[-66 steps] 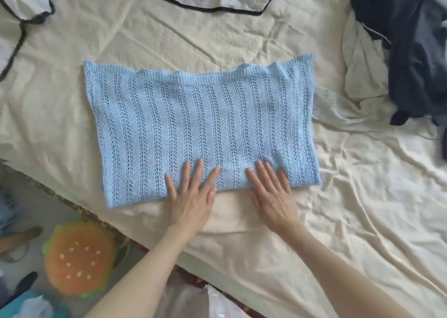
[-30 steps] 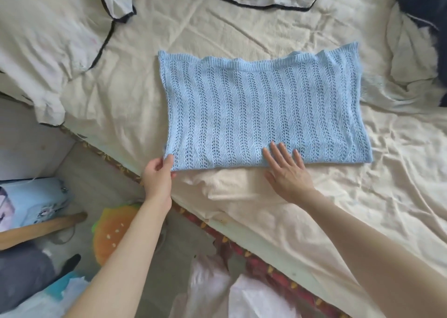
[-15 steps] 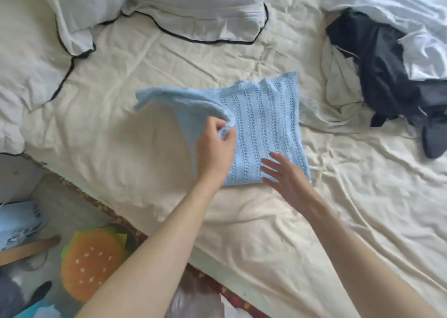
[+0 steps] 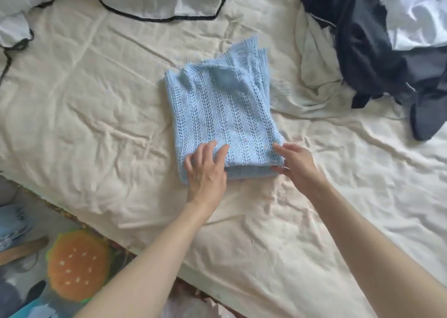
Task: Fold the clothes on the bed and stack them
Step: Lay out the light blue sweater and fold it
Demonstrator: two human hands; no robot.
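A light-blue openwork knit top (image 4: 217, 114) lies folded in half at frame centre on the cream bed (image 4: 96, 124), while dark and white unfolded clothes (image 4: 367, 39) sit heaped upper right.

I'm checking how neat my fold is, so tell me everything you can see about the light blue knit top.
The light blue knit top is an openwork knit with vertical eyelet stripes and ribbed edges. It lies folded double on the cream sheet, its layers uneven, with ribbed corners fanning out at the far end. The left hand rests on its near left corner; the right hand pinches its near right corner.
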